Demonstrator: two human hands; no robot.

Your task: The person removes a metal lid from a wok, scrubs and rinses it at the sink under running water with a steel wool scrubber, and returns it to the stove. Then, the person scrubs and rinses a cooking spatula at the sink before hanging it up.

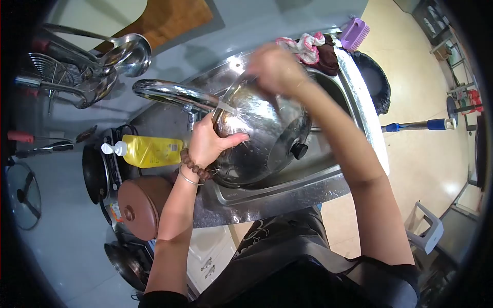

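A large, shiny steel pot lid (251, 133) with a black knob (299, 150) is held tilted over the sink (328, 154). My left hand (208, 141) grips its near left edge, with the thumb on top and the other fingers hidden behind. Water runs from the chrome faucet (177, 92) onto the lid beside that hand. At the lid's far edge is my right hand (275, 69), smeared by motion. Whether it holds anything cannot be made out.
Left of the sink stand a yellow soap bottle (151, 150) and a brown lidded pot (144, 205). Ladles (131, 54) hang at upper left. Cloths (308, 49) and a purple brush (354, 34) lie at the sink's back corner. A stool (427, 228) stands on the floor.
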